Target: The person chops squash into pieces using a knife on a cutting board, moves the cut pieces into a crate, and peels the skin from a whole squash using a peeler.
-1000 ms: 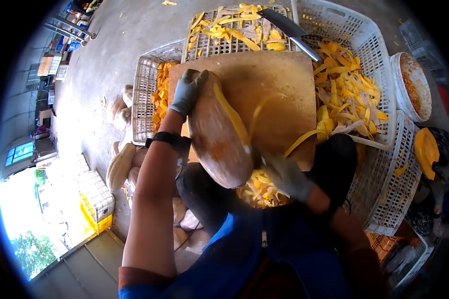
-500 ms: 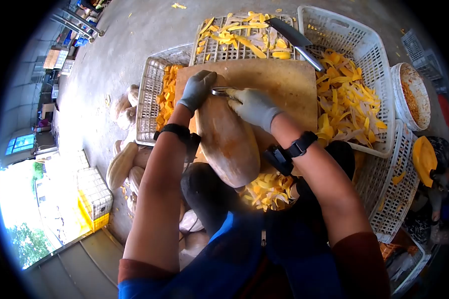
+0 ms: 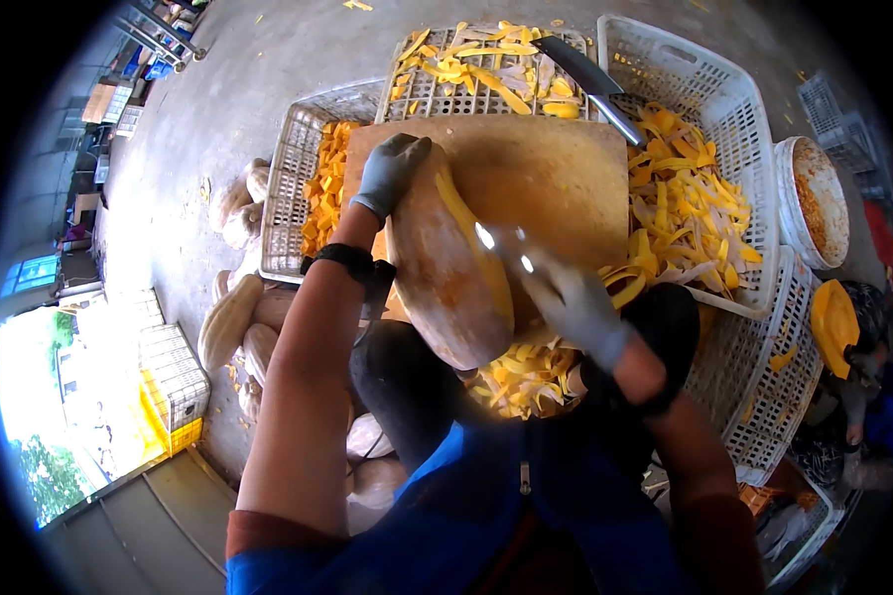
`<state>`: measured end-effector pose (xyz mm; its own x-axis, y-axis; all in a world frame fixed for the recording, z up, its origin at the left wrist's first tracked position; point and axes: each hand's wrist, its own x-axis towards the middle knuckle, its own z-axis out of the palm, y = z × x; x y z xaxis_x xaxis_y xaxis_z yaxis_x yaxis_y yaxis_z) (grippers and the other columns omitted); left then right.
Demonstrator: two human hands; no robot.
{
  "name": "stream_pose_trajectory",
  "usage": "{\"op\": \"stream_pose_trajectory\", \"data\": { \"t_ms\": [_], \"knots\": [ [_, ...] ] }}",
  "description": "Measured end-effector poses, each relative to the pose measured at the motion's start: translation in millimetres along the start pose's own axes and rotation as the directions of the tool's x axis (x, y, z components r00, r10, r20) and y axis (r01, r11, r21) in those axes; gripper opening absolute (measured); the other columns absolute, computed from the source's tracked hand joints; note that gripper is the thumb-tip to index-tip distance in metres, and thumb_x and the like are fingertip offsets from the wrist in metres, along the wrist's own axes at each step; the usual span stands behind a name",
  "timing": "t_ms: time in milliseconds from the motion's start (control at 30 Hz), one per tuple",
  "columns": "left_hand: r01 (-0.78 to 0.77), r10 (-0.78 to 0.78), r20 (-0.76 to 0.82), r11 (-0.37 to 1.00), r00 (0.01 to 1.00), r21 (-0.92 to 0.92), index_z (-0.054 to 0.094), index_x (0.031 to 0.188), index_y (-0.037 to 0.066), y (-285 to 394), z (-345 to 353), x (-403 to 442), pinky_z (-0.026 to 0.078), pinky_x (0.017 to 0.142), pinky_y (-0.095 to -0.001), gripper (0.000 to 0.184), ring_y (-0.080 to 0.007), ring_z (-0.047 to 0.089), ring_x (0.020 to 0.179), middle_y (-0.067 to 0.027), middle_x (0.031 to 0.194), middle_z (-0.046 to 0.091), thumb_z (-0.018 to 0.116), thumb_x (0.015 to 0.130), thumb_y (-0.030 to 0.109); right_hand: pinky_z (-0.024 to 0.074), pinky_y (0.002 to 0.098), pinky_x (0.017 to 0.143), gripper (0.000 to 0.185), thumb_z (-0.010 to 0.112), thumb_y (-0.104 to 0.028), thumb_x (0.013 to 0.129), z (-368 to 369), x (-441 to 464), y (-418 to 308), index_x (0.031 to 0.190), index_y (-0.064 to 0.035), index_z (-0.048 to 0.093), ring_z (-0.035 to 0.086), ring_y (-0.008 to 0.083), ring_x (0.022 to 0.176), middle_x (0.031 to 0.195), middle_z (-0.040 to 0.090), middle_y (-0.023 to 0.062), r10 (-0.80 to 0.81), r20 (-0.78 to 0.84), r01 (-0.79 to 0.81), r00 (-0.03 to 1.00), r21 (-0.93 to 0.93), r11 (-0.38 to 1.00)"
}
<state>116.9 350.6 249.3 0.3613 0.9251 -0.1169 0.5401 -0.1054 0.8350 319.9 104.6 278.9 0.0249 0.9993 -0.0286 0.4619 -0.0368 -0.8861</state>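
A long tan squash (image 3: 445,273) leans on the wooden board (image 3: 556,188), its lower end near my knees. Along its right side runs a yellow peeled strip. My left hand (image 3: 391,177), in a grey glove, is wrapped round the squash's upper end. Beside the squash's right side, my gloved right hand (image 3: 573,300) is closed on a shiny metal peeler (image 3: 506,243), blurred by motion. Yellow peelings (image 3: 526,382) lie below the board between my legs.
A crate (image 3: 754,119) of peelings stands right, a crate (image 3: 286,198) of orange cubes left. A cleaver (image 3: 590,79) spans the crates behind the board. Whole squashes (image 3: 230,322) lie left on the floor. A bucket (image 3: 814,203) and a co-worker's hand (image 3: 868,362) holding a squash piece are far right.
My right hand has drawn the peeler from the squash's upper end down and right, and a yellow strip now shows there. My left hand has kept its hold on the upper end.
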Motion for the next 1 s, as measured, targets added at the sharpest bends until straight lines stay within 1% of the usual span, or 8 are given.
{"op": "stream_pose_trajectory", "data": {
  "t_ms": [200,233,300,467,600,667,833,1000],
  "knots": [
    [-0.003,0.006,-0.031,0.995,0.999,0.103,0.064,0.108,-0.001,-3,0,4,0.048,0.082,-0.0305,0.041,-0.0184,0.063,0.09,-0.012,0.098,0.068,0.061,0.087,0.035,0.0499,0.0377,0.073,0.034,0.054,-0.021,0.091,26,114,7,0.12,-0.0051,0.059,0.065,0.0348,0.086,0.1,0.064,0.0243,-0.021,0.198,0.005,0.98,0.084,0.996],
    [0.021,-0.02,-0.018,0.998,1.0,0.052,0.064,0.108,-0.001,-4,2,4,0.048,0.082,-0.0303,0.041,-0.0182,0.063,0.09,-0.012,0.098,0.068,0.062,0.087,0.035,0.0498,0.0388,0.075,0.037,0.055,-0.021,0.091,15,90,-14,0.124,-0.0055,0.056,0.063,0.0377,0.086,0.102,0.064,0.0241,0.081,0.255,-0.069,0.964,-0.056,0.996],
    [0.08,-0.08,0.0,0.995,0.997,-0.06,0.064,0.108,-0.001,-1,2,1,0.048,0.082,-0.0301,0.041,-0.0178,0.063,0.089,-0.0121,0.097,0.068,0.062,0.087,0.035,0.0505,0.0397,0.074,0.042,0.055,-0.021,0.09,23,24,5,0.129,-0.0055,0.053,0.063,0.0385,0.084,0.102,0.063,0.0227,-0.101,0.096,0.111,0.99,-0.105,0.988],
    [0.069,-0.068,-0.02,0.996,0.997,0.057,0.063,0.11,-0.002,6,-2,1,0.048,0.082,-0.0285,0.04,-0.0149,0.062,0.089,-0.0099,0.098,0.068,0.061,0.089,0.032,0.0513,0.0396,0.065,0.037,0.062,-0.017,0.086,21,-115,18,0.121,-0.0076,0.057,0.062,0.0332,0.074,0.092,0.06,0.0166,-0.118,0.081,0.12,0.99,-0.028,0.992],
    [0.048,-0.035,0.098,0.99,0.995,-0.132,0.059,0.116,-0.003,2,-5,-1,0.047,0.087,-0.0288,0.044,-0.0165,0.06,0.097,-0.01,0.108,0.066,0.059,0.091,0.032,0.0512,0.0406,0.067,0.037,0.062,-0.015,0.086,-11,-53,2,0.121,-0.0065,0.057,0.062,0.0348,0.075,0.093,0.061,0.0172,-0.029,-0.009,0.028,1.0,-0.052,0.998],
    [0.06,-0.047,0.14,0.994,0.989,-0.089,0.058,0.118,-0.004,-2,-10,4,0.045,0.09,-0.0287,0.045,-0.0173,0.059,0.102,-0.0107,0.112,0.064,0.057,0.092,0.033,0.0511,0.0424,0.07,0.036,0.06,-0.019,0.086,-3,7,5,0.12,-0.0067,0.058,0.063,0.0373,0.079,0.095,0.063,0.0196,-0.189,-0.102,0.176,0.977,-0.118,0.977],
    [0.074,-0.073,0.117,0.997,0.99,0.0,0.057,0.119,-0.004,-6,-9,12,0.045,0.091,-0.0291,0.041,-0.0169,0.058,0.101,-0.011,0.111,0.064,0.053,0.095,0.029,0.0495,0.045,0.078,0.036,0.054,-0.024,0.088,17,125,-22,0.122,-0.011,0.059,0.061,0.0415,0.09,0.105,0.061,0.0241,-0.087,0.115,0.118,0.99,-0.299,0.947],
    [0.028,-0.03,0.038,0.999,0.999,0.047,0.061,0.114,-0.001,-5,-3,4,0.047,0.086,-0.0337,0.041,-0.0226,0.063,0.096,-0.0128,0.104,0.068,0.053,0.094,0.034,0.0515,0.0429,0.072,0.039,0.055,-0.023,0.087,24,46,-44,0.126,-0.0133,0.056,0.06,0.0401,0.081,0.102,0.06,0.0208,-0.11,0.133,0.149,0.985,-0.329,0.933]
  ]
}}
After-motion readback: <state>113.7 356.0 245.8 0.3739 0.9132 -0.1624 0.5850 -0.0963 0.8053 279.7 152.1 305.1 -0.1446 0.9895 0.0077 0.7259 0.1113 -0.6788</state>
